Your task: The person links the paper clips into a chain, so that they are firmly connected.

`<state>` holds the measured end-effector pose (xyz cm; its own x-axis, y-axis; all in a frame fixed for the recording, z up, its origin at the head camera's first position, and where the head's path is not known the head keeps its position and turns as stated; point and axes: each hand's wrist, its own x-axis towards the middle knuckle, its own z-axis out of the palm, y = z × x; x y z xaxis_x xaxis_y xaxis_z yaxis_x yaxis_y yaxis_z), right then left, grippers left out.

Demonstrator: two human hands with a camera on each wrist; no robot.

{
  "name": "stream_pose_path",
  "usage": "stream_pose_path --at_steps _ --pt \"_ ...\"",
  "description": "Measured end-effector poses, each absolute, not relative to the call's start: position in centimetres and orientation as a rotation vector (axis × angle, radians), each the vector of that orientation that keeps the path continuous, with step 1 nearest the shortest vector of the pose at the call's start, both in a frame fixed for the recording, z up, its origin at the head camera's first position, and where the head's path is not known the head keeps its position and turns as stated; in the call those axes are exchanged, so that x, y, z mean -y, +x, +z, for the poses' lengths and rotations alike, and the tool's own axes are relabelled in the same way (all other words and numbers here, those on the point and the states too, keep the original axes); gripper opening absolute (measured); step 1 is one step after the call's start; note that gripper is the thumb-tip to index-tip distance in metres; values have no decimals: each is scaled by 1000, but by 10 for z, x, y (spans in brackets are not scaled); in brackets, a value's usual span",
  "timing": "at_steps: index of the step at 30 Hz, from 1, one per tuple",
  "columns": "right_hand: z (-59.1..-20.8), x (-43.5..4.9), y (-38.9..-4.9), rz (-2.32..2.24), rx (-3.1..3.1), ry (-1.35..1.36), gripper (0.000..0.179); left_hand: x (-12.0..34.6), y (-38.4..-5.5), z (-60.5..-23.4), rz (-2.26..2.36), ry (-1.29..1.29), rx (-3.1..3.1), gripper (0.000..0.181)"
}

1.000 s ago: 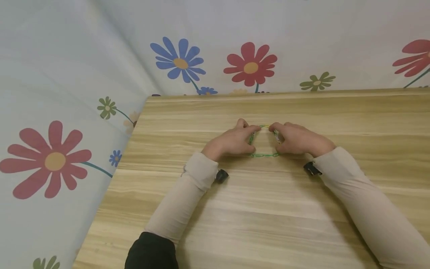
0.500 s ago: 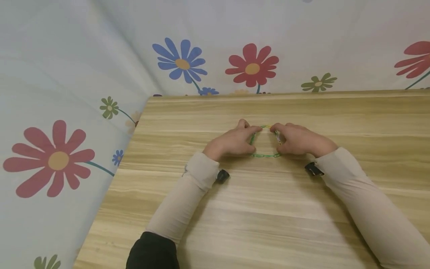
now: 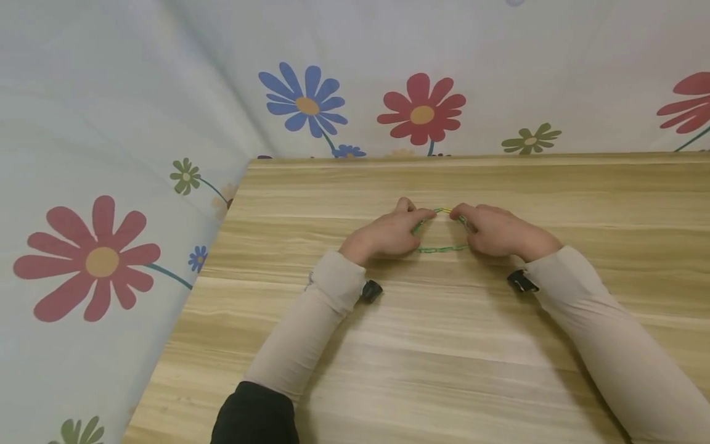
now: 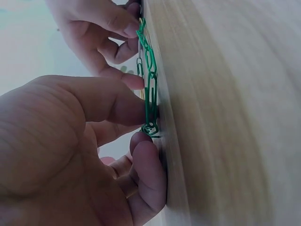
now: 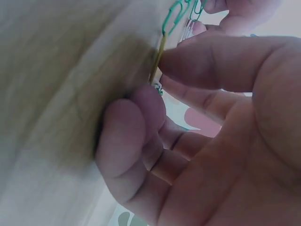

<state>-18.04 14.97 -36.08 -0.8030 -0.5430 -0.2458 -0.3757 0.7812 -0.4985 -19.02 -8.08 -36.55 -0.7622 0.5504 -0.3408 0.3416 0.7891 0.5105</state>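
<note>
A chain of linked paper clips (image 3: pixel 444 250), mostly green, forms a flattened loop just over the wooden tabletop between my hands. My left hand (image 3: pixel 391 234) pinches its left end; in the left wrist view a green paper clip (image 4: pixel 153 96) runs by the thumb, close to the table surface. My right hand (image 3: pixel 493 231) pinches the right end. The right wrist view shows a yellow paper clip (image 5: pixel 158 55) at that hand's thumb, joined to a green one (image 5: pixel 172 19). A silver clip (image 4: pixel 139 67) also shows in the left wrist view. Fingers hide parts of both ends.
The wood-grain table (image 3: pixel 444 345) spreads around the hands. Behind it and at the left hangs a pale curtain (image 3: pixel 344 37) with printed flowers. Black wrist devices (image 3: pixel 371 291) sit at the sleeve cuffs.
The chain's near side has moved away from me and straightened. The loop is flatter and a little wider, the hands slightly farther apart. The head view has shifted slightly.
</note>
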Motion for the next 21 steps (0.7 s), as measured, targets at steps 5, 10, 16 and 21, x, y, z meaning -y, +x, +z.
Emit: stream_pose_path --at_steps 5,10,16,21 --pt "-364 -151 -182 -620 -2625 -708 40 80 -190 -365 592 664 -2498 65" --pt "-364 -152 -183 -629 -2654 -716 36 79 -191 -365 604 667 -2497 65" --pt "-363 -153 -183 -666 -2648 -678 32 81 -192 -366 609 668 -2493 66" --pt "-363 -151 -185 -687 -2633 -645 32 82 -192 -365 607 661 -2487 65"
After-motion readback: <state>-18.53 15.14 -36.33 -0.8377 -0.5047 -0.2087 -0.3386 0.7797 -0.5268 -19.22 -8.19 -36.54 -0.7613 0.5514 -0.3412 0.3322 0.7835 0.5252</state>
